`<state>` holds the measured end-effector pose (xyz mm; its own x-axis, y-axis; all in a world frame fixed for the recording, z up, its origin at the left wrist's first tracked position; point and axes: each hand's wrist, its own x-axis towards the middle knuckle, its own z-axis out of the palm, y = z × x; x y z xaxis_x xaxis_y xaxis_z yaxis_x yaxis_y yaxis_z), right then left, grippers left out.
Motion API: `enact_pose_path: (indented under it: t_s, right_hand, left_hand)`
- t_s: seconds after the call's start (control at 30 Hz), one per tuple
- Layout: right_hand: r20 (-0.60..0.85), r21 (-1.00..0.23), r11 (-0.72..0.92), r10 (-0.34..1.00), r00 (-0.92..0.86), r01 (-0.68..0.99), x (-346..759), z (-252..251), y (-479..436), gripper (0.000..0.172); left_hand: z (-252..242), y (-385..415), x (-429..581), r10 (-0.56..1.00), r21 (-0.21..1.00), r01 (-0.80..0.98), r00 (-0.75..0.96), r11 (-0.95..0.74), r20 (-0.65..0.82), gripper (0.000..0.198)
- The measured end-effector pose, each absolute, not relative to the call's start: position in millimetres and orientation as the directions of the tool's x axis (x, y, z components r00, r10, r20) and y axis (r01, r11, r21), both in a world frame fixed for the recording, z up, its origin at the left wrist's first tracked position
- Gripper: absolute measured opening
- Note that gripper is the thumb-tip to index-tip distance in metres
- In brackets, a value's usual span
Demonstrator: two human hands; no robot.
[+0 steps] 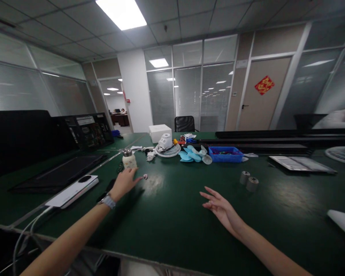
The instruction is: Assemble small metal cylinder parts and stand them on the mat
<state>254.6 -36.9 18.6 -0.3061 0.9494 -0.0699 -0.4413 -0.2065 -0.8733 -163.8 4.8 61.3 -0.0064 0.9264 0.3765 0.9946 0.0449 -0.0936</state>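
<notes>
My left hand [124, 181], a watch on its wrist, reaches over the table's left side with fingers stretched and thumb apart. Its fingertips overlap the lower part of a cream bottle [130, 159] with a metal lid; I cannot tell whether they touch it. Just past the thumb tip lies a small whitish object [145, 176], too small to name. Above the green table [172, 226], my right hand [220, 209] is open, fingers spread, holding nothing. Two grey metal cylinders [252, 184] stand to its right.
Farther back are a white fan [166, 142], light-blue fan blades [191, 154], a blue bin [225, 154] and a white box [160, 133]. A white boxed device [73, 191] with cables lies left; an opened computer case [87, 130] stands behind. Another person's sleeve [336, 119] shows far right.
</notes>
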Motion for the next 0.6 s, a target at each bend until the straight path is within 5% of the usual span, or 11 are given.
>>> enact_pose_path:
  t_s: [0.2,0.47,0.6]
  right_hand:
    - [-0.055,-0.872,-0.2,0.947,-0.316,-0.447,258.7,18.8,-39.1,0.06]
    - [-0.014,-0.896,-0.148,0.952,-0.307,-0.419,260.7,22.4,-40.8,0.058]
    - [0.046,-0.957,-0.037,0.96,-0.276,-0.289,280.3,21.2,-45.3,0.058]
  left_hand:
    - [34.7,48.5,-115.7,0.958,-0.149,0.989,0.028,0.016,0.285,0.03]
    - [30.1,42.3,-119.7,0.975,-0.263,0.964,0.099,-0.044,0.198,0.037]
    - [29.8,45.9,-128.0,0.977,-0.222,0.975,0.018,0.031,0.212,0.038]
